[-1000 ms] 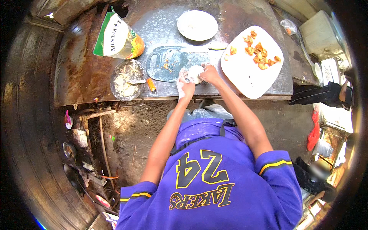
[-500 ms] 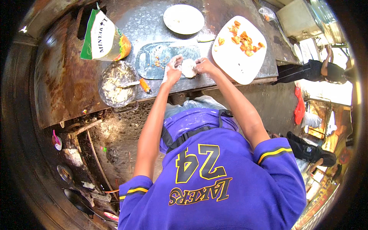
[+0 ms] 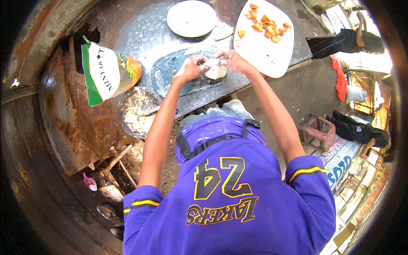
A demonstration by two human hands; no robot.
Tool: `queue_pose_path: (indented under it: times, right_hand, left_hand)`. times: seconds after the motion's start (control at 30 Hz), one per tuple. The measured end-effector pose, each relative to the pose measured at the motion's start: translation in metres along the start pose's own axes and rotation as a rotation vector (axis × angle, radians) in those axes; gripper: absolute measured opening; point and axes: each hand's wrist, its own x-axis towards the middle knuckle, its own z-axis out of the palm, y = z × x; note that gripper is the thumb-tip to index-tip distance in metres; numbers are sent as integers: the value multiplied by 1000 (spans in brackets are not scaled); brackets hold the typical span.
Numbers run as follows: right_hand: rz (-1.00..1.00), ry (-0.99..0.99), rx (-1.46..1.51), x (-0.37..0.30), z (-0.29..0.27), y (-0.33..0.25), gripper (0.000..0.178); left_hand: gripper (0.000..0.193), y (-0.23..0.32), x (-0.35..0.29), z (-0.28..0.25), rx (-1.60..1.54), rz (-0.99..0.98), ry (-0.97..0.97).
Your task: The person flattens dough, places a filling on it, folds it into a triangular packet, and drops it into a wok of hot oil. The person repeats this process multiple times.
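A small pale disc of dough [image 3: 216, 73] sits between my two hands, just above the near right part of the dark blue-grey board [image 3: 163, 80]. My left hand [image 3: 193, 67], white with flour, has its fingers closed on the dough's left edge. From the other side my right hand [image 3: 233, 62], floury too, pinches the dough's far right edge with bent fingers. Left of my left forearm, a round bowl [image 3: 138, 102] holds whitish shreds, with a utensil partly hidden by the arm.
Beyond the board are a round white plate [image 3: 191, 19] and a knife-like item [image 3: 223, 33]. A square white plate [image 3: 267, 55] at right carries orange fried pieces [image 3: 270, 26]. A green-and-white oil pouch [image 3: 104, 72] stands left. Another person [image 3: 344, 42] is at far right.
The view has turned and shifted, so the table things appear displaced. My fingers have moved round to the dough's far side, and more of its near face shows.
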Motion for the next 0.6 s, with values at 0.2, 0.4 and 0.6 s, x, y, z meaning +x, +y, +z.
queue_pose_path:
  times: [0.2,0.4,0.6]
  right_hand:
    - [-56,289,-376,12,11,20,42]
    - [-72,714,-801,45,63,25,56]
    - [-140,704,-953,43,74,34,49]
  left_hand:
    - [30,-18,-12,1,240,54,193]
    - [64,-17,-24,24,1136,317,91]
    - [80,-15,-31,41,1118,169,18]
